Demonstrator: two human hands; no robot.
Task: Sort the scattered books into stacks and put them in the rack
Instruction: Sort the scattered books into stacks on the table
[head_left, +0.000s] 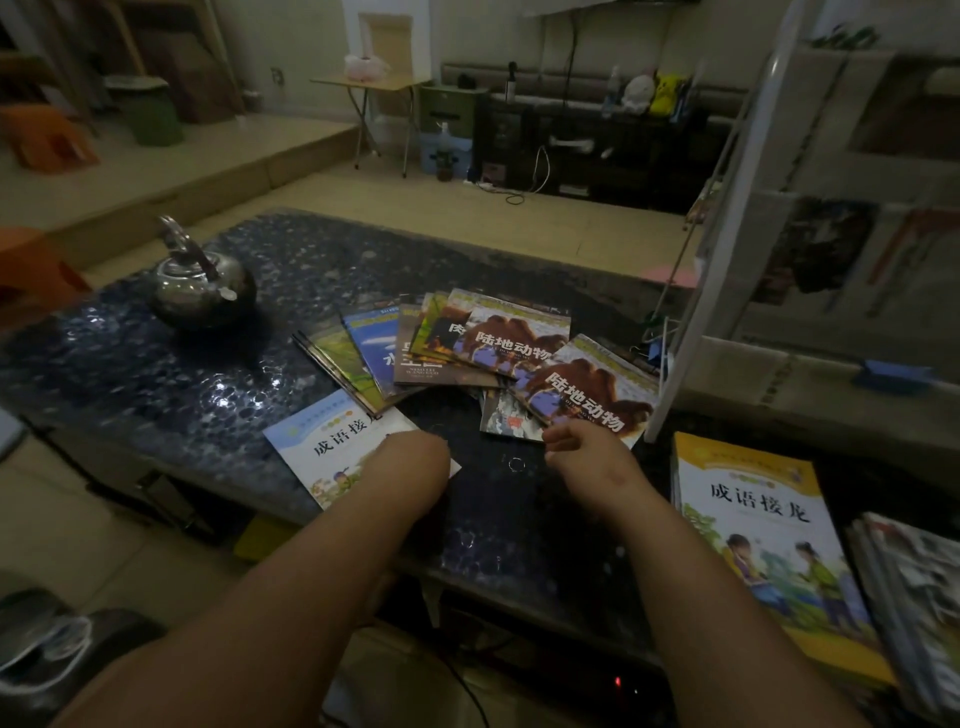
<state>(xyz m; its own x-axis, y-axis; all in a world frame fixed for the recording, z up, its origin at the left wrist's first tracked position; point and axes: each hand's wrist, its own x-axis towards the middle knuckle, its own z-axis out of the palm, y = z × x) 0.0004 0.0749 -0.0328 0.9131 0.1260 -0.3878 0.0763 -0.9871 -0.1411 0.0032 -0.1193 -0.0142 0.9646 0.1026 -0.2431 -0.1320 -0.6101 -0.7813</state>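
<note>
Fingers: L hand (415, 460) hidden, can't tell, on white bk (332, 447) | R hand (584, 449) pinches camel bk (584, 387)

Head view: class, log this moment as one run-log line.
left hand on white book, fingers hidden | right hand pinches nearest camel book | scattered books on table

Left hand (415, 460) rests on a white book (332, 447). Right hand (579, 444) meets a camel book's (587, 384) near corner. Scattered books (415, 348) lie beyond both.
</note>
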